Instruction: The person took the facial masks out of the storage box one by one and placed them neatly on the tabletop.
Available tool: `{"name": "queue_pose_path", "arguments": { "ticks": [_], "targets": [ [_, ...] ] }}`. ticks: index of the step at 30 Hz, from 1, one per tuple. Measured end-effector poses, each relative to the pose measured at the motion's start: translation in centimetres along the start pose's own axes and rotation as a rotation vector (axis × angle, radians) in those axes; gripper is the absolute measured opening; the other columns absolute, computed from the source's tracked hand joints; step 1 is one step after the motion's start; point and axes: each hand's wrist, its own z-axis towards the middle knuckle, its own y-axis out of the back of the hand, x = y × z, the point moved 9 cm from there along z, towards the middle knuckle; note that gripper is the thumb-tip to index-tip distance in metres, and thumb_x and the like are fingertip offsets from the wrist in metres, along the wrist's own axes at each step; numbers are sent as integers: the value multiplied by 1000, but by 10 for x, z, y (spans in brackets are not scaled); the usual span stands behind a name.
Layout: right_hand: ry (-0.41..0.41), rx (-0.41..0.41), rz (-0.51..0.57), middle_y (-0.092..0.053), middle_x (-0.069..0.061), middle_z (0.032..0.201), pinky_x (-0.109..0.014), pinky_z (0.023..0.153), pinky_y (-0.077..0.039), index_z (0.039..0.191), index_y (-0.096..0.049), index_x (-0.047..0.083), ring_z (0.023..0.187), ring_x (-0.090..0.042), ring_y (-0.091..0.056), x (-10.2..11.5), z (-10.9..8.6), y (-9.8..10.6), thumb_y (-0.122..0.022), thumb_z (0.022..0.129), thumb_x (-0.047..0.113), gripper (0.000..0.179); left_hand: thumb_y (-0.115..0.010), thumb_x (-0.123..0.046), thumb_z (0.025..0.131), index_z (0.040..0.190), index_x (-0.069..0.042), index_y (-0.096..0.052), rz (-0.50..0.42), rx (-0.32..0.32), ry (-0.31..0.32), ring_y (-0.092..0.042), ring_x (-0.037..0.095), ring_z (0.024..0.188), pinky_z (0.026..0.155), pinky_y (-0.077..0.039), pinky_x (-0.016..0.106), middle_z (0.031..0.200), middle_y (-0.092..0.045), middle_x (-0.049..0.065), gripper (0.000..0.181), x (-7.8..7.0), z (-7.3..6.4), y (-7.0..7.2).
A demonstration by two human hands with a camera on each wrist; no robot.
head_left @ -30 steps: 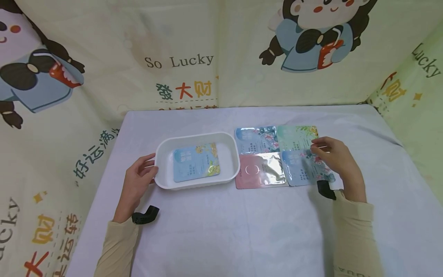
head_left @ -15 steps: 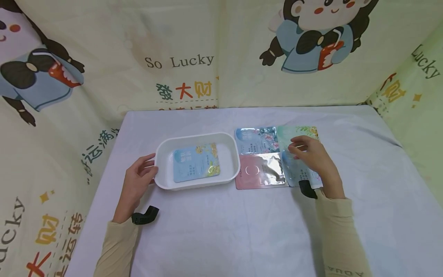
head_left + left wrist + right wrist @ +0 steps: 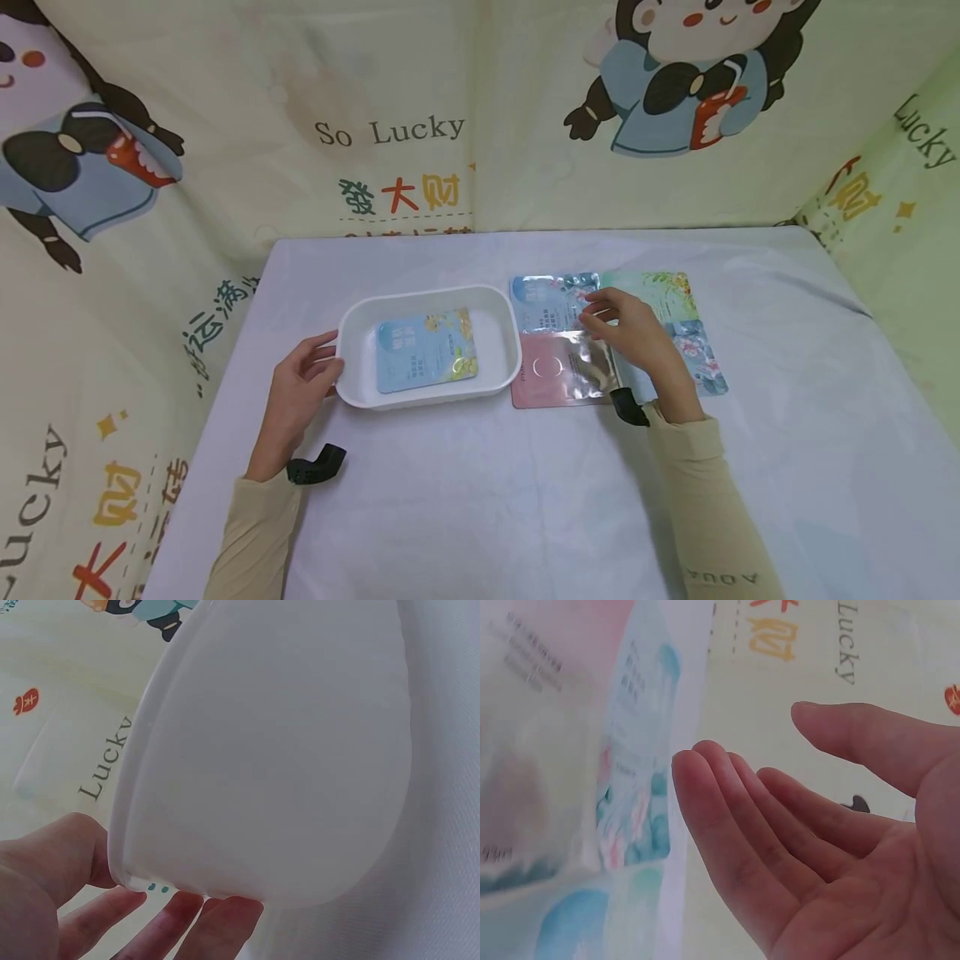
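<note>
A white rectangular tray (image 3: pixel 352 333) stands on the table, with a blue face mask packet (image 3: pixel 423 350) lying flat inside. My left hand (image 3: pixel 300 379) holds the tray's left end; in the left wrist view the thumb is at the rim and the fingertips touch the outer wall. Right of the tray lie a blue floral packet (image 3: pixel 543 304), a pink and silver packet (image 3: pixel 558 371), a green packet (image 3: pixel 667 292) and another blue packet (image 3: pixel 701 358). Over them hovers my right hand (image 3: pixel 637 333), partly hiding them. Its fingers, seen in the right wrist view, are extended, holding nothing.
A white cloth covers the table (image 3: pixel 480 500). Behind and beside it hangs a cream curtain (image 3: pixel 525 183) printed with cartoon figures and lettering. The packets sit close to the tray's right end.
My right hand has moved left across the packets, from the right-hand pair towards the left-hand pair, holding nothing. The left hand, tray and packets keep their places.
</note>
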Motion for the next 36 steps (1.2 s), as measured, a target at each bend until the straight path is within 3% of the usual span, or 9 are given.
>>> {"name": "queue_pose_path", "arguments": {
  "ticks": [6,12,20,36],
  "targets": [
    [19,3,4,-61,-21,125,-50,95,-51,135,-51,-5,115,-37,-61,18,8,-11,-60,99,17,43,-60,-26,99,146,-18,-49,-1,2,-5,-62,11,106,72,-56,20,135,-59,13,49,0,1,-1],
    [36,-7,15,-63,-18,124,-48,92,-53,134,-53,-2,114,-35,-62,30,13,-20,-62,98,18,42,-60,-26,99,146,-18,-49,3,0,0,-63,17,109,71,-56,20,135,-59,13,49,0,2,-2],
    [56,-32,18,-66,-15,121,-45,91,-54,129,-57,1,111,-32,-64,50,19,-28,-67,95,29,45,-60,-26,99,146,-18,-49,9,-8,5,-63,15,109,72,-56,19,136,-59,13,49,1,0,1],
    [126,-14,64,-68,-17,116,-42,89,-55,129,-58,-2,107,-31,-67,85,26,-45,-70,93,23,45,-60,-25,98,146,-18,-49,2,-2,-12,-62,8,104,71,-56,20,134,-60,14,49,0,1,1]
  ]
}}
